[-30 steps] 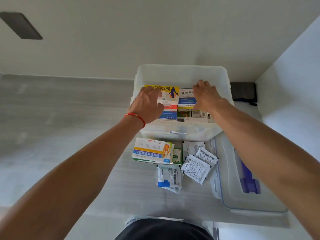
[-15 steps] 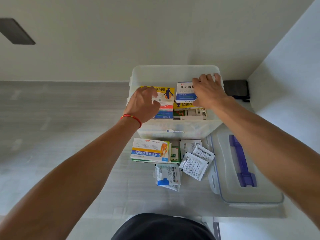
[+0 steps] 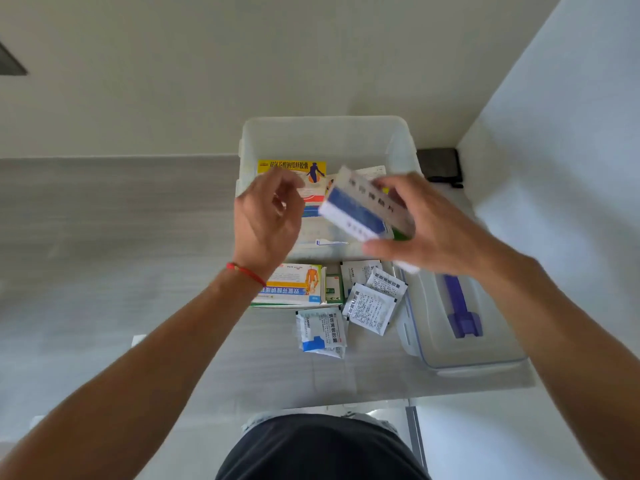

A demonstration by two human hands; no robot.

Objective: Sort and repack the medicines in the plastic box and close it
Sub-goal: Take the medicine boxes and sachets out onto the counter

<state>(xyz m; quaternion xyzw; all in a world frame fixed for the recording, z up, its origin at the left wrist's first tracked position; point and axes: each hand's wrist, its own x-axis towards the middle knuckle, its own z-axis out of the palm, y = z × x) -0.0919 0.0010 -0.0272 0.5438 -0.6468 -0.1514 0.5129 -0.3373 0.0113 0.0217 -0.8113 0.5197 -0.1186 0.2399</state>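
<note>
The clear plastic box (image 3: 325,133) stands open on the grey counter (image 3: 104,237), against the wall and near the corner. Inside it, a yellow carton (image 3: 292,168) lies toward the left, with more packs beside and under it that are partly hidden. Above the box's right half, the right hand (image 3: 426,226) holds a blue-and-white carton (image 3: 356,209), tilted and blurred; its grip is clamped on that carton, fingers at the far edge and thumb at the near one. The left hand (image 3: 266,223) hovers over the box's left half, its grip holding nothing, fingers loosely curled with the thumb apart from them; a red string (image 3: 247,273) circles its wrist. Just in front of the box, on the counter, lies an orange-and-blue carton (image 3: 294,285), with a small green box (image 3: 334,289) touching its right side. To the right of that, three white sachets (image 3: 372,299) overlap one another, and another sachet with a blue mark (image 3: 320,332) lies nearer the person. The lid (image 3: 485,341) with its purple handle (image 3: 459,306) rests to the right of the sachets, by the right wall. A dark object (image 3: 440,166) sits in the corner behind the box; what it is cannot be told.
</note>
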